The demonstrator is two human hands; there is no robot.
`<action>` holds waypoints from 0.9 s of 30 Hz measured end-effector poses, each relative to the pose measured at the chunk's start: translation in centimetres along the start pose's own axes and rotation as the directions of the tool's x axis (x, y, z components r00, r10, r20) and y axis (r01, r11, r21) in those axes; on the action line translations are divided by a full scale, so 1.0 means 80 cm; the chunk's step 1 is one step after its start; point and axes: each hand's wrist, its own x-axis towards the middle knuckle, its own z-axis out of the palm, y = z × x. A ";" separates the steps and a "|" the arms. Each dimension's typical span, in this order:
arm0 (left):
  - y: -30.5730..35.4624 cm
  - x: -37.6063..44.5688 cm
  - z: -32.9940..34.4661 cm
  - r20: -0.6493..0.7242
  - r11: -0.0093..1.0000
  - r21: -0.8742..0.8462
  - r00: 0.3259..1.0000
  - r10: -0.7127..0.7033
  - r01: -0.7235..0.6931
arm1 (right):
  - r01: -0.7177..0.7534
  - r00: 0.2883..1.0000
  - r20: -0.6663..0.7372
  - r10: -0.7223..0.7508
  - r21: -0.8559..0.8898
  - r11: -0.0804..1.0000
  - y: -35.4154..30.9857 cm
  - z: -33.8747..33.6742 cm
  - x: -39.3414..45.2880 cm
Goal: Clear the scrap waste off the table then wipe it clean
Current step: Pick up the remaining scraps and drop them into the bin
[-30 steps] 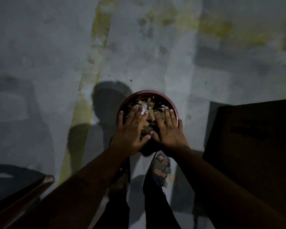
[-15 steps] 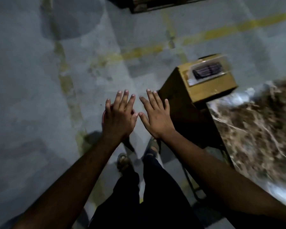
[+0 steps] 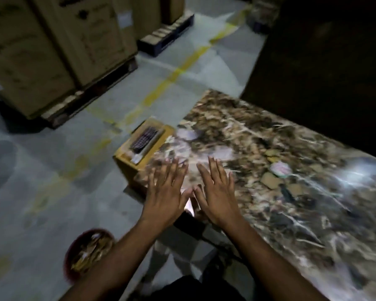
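Note:
A marble-patterned table fills the right half of the view. My left hand and my right hand hover side by side over its near left corner, fingers spread and straight, holding nothing. Cardboard scraps and a crumpled pale wad lie on the table to the right of my hands. A round red bin with scraps inside stands on the floor at the lower left, partly hidden by my left forearm.
A small yellow-brown box with a dark patterned item on top stands against the table's left end. Large cardboard boxes on pallets rise at the back left. Grey floor with yellow lines lies between. A dark mass stands behind the table.
My hands have lifted away from the red bin on the floor and swung right, over the table corner. The view has turned from the floor to the table.

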 end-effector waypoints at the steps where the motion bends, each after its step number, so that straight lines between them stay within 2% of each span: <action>1: 0.028 0.024 0.007 0.015 0.999 -0.003 0.999 0.041 -0.041 | -0.044 0.999 -0.020 0.044 0.003 0.999 0.034 -0.012 -0.005; 8: 0.195 0.148 0.060 0.147 0.977 -0.006 0.966 0.214 -0.215 | -0.315 0.949 -0.018 0.315 0.005 0.949 0.240 -0.066 -0.038; 11: 0.215 0.171 0.092 0.252 0.962 0.019 0.933 0.258 -0.271 | -0.377 0.926 -0.004 0.378 0.051 0.925 0.298 -0.070 -0.051; 15: 0.203 0.180 0.137 0.369 0.963 -0.027 0.892 0.259 -0.269 | -0.493 0.870 0.060 0.490 0.077 0.867 0.363 -0.046 -0.057; 17: 0.193 0.178 0.160 0.455 0.956 -0.044 0.846 0.278 -0.290 | -0.552 0.833 0.089 0.545 0.074 0.831 0.383 -0.027 -0.061; 20: 0.185 0.177 0.185 0.507 0.930 -0.003 0.801 0.319 -0.368 | -0.612 0.785 0.082 0.614 -0.050 0.789 0.384 0.001 -0.062; 23: 0.193 0.187 0.200 0.508 0.923 -0.027 0.790 0.343 -0.384 | -0.668 0.738 0.051 0.673 -0.090 0.739 0.366 0.011 -0.036; 25: 0.203 0.207 0.206 0.471 0.910 -0.054 0.794 0.386 -0.410 | -0.645 0.759 0.047 0.650 -0.090 0.759 0.359 0.014 -0.006; 27: 0.213 0.236 0.214 0.447 0.888 -0.088 0.779 0.440 -0.452 | -0.577 0.811 0.046 0.583 -0.096 0.811 0.358 0.008 0.022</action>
